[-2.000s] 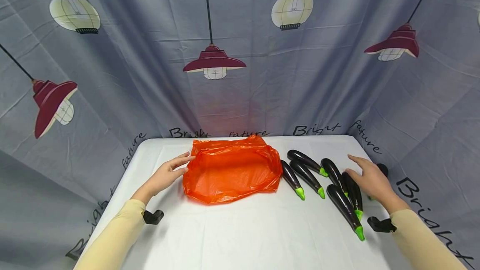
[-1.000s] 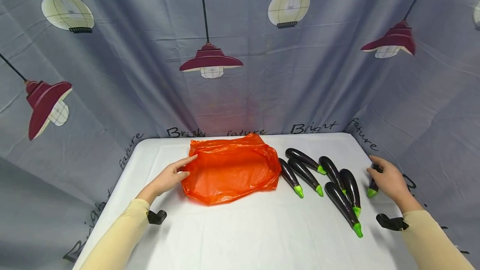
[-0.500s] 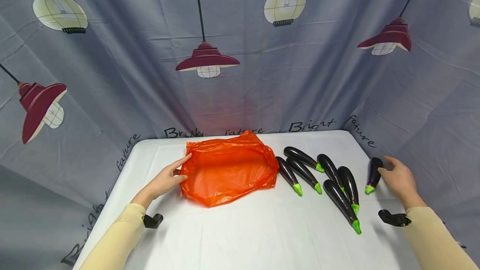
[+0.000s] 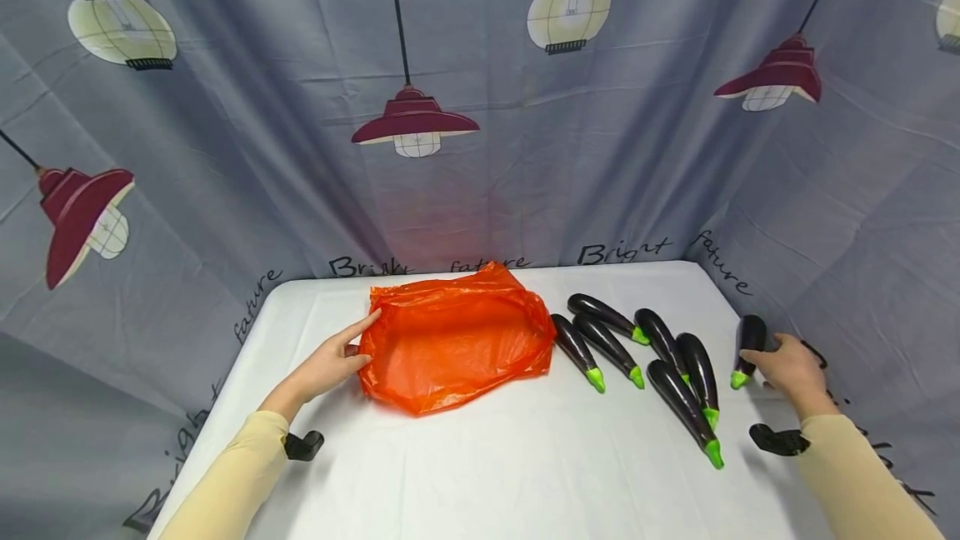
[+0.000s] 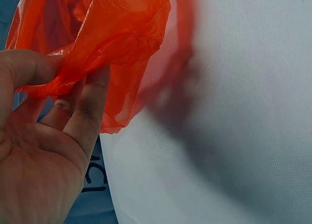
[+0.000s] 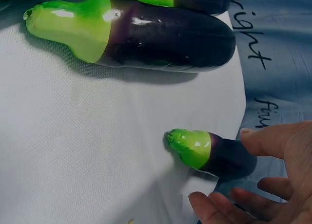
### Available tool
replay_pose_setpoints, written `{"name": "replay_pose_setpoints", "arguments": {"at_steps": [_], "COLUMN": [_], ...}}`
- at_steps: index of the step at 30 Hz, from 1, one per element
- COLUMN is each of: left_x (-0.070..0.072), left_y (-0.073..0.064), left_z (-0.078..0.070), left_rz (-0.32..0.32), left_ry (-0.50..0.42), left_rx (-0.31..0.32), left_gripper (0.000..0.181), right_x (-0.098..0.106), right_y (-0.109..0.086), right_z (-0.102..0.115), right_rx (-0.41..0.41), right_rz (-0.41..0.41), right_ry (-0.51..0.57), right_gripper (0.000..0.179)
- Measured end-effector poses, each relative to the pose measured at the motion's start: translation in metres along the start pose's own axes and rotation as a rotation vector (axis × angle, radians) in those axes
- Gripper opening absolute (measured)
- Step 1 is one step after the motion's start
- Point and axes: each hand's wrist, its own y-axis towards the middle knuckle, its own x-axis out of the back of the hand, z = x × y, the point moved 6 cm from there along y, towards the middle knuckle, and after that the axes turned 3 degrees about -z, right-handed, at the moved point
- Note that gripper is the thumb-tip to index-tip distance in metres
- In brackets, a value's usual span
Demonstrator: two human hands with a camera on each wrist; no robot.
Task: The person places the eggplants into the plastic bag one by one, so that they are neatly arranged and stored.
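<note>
A thin orange plastic bag lies with its mouth spread on the white table. My left hand pinches its left edge; in the left wrist view, the thumb and fingers press a fold of the film between them. By the table's right edge, a dark purple eggplant with a green stem end lies apart from the others. My right hand is just beside it, thumb toward it. In the right wrist view the thumb overlaps this eggplant and the fingers are spread; contact is unclear.
Several more eggplants lie between the bag and the right hand, one against the bag's right side and another nearer the front. A grey curtain printed with lamps surrounds the white table at the back and sides.
My right hand has moved right past the eggplant group to the lone eggplant, then slightly back toward me and left. The left hand has come to hold the bag's edge.
</note>
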Motion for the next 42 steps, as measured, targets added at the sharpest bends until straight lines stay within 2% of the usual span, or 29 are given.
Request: {"name": "replay_pose_setpoints", "arguments": {"at_steps": [7, 13, 22, 29, 37, 42], "left_x": [0.001, 0.000, -0.004, -0.007, -0.007, -0.008], "left_y": [-0.002, -0.003, -0.001, -0.001, -0.002, -0.003], "left_z": [-0.001, -0.004, -0.008, -0.008, -0.007, -0.008], "left_rz": [-0.007, -0.003, -0.002, 0.023, 0.047, 0.036], "left_ry": [0.041, 0.042, 0.116, 0.099, 0.107, 0.104], "left_rx": [-0.019, -0.027, -0.085, -0.087, -0.055, -0.062], "left_gripper": [0.076, 0.077, 0.077, 0.074, 0.077, 0.077], "right_x": [-0.007, -0.012, -0.014, -0.014, -0.022, -0.024], "right_y": [0.002, 0.004, 0.006, 0.010, 0.022, 0.026], "right_z": [0.000, -0.001, 0.002, 0.006, 0.008, 0.009], "right_rx": [-0.034, -0.052, -0.030, 0.032, 0.075, 0.050], "right_rz": [0.027, 0.033, 0.016, 0.015, 0.121, 0.167], "right_ry": [0.071, 0.087, 0.098, 0.087, 0.125, 0.125], "right_gripper": [0.092, 0.092, 0.086, 0.085, 0.090, 0.091]}}
